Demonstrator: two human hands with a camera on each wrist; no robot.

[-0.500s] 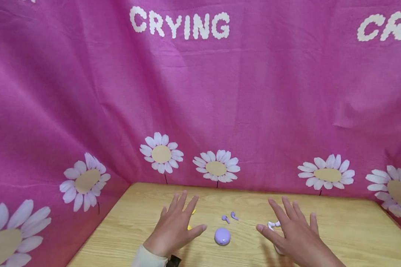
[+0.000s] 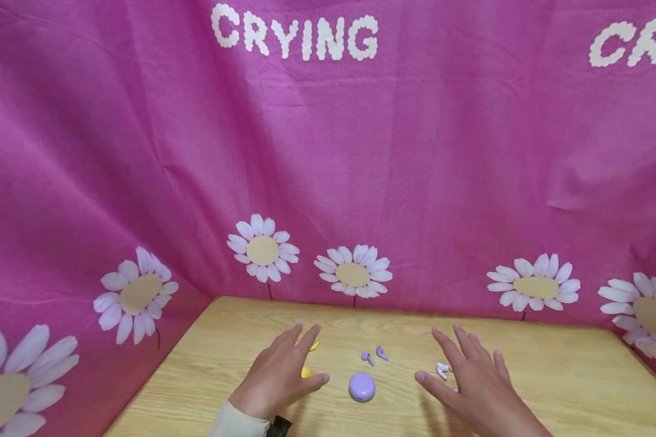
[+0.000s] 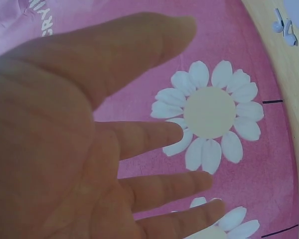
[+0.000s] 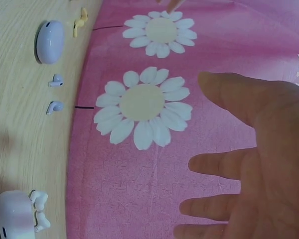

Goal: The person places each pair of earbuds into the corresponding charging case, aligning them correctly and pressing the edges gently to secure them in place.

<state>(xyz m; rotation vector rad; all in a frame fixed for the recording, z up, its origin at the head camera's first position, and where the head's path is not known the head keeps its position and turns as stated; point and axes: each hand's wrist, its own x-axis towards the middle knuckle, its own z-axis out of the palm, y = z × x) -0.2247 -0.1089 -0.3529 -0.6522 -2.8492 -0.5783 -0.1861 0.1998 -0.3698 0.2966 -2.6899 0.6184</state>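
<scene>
Both hands hover over the wooden table with fingers spread and nothing in them. My left hand (image 2: 277, 377) partly covers a yellow earbud (image 2: 314, 346) and a yellow rounded object (image 2: 306, 372). My right hand (image 2: 478, 385) overlaps white earbuds (image 2: 443, 369); in the right wrist view these earbuds (image 4: 40, 211) lie beside a white case (image 4: 16, 216). Between the hands sits a round purple earbud case (image 2: 362, 387), its lid closed. Just behind it lie two purple earbuds, one on the left (image 2: 367, 358) and another on the right (image 2: 381, 353).
A pink cloth (image 2: 415, 152) printed with daisies and white letters hangs behind the table (image 2: 404, 328) and along its left side. The left wrist carries a dark band (image 2: 279, 426) beside a light sleeve (image 2: 240, 422).
Both hands have drawn back slightly toward the body and a little left in the head view. More of the yellow earbud shows. The objects on the table stay in place.
</scene>
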